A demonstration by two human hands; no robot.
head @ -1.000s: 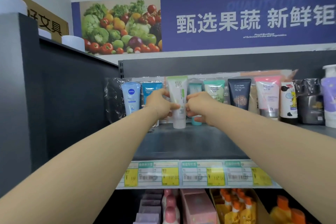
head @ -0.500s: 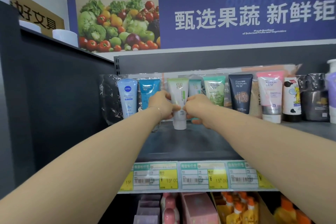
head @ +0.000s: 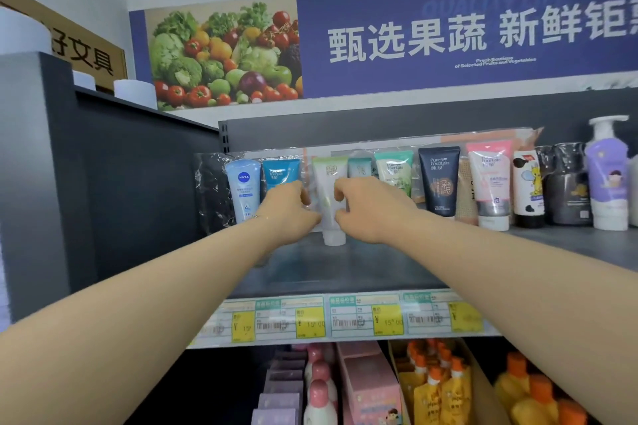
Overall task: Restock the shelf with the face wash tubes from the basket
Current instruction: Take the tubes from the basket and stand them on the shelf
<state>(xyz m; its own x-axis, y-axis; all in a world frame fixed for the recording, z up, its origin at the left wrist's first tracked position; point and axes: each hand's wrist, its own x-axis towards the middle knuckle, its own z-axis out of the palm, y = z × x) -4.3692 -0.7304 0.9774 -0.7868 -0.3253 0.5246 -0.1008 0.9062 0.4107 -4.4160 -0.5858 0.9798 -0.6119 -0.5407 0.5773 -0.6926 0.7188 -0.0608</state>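
- Left hand and right hand are drawn apart since half a second ago, when thumbs met across the white-green tube.
- It is pinched at either edge by curled fingers.
- Below the grip, its cap is stood on the shelf.

NIVEA on pale-blue tube

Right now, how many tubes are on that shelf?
7, left to right: light-blue tube, teal tube, held white-green tube, small teal tube behind, green tube, navy tube, pink tube. More may hide.
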